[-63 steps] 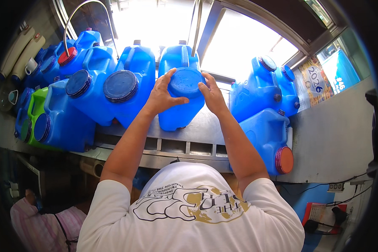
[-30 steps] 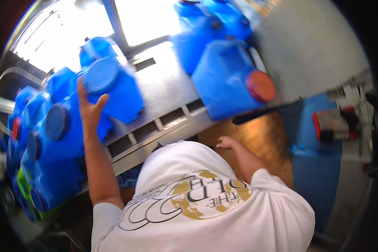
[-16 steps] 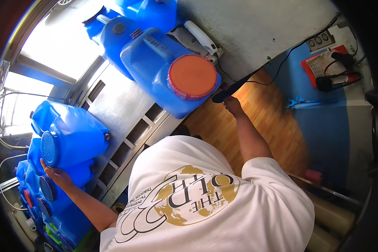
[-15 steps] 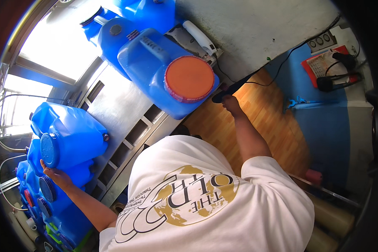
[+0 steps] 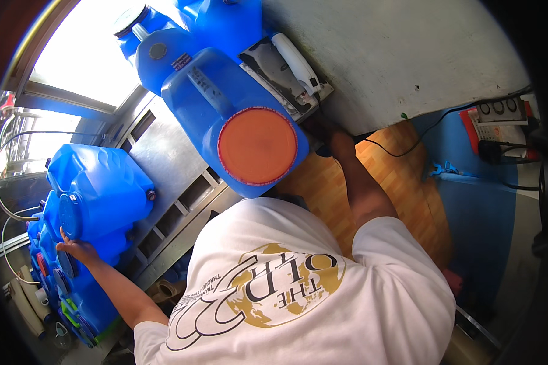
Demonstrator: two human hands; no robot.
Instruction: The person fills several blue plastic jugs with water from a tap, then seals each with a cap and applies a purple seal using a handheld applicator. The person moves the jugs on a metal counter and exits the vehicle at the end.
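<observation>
On the left, my left hand rests at the lower edge of a blue round lid on a translucent blue water jug. A finger is stretched up against the lid, and the hand does not wrap round anything. My right hand reaches beneath the counter's edge, its fingers closed by a dark object whose kind I cannot make out. Between my arms, a big blue jug with a handle and an orange lid leans toward me on the metal counter.
Several more blue jugs stand at the back and are stacked at the left. A white handheld device lies on a small stand beside the pale wall. A black cable runs over the wood-patterned floor. A blue wrench-like tool is at right.
My right hand has moved slightly in under the counter's edge, and the dark object shows less. The orange-lidded jug appears lower and further left as the view shifts. My left hand stays at the lid.
</observation>
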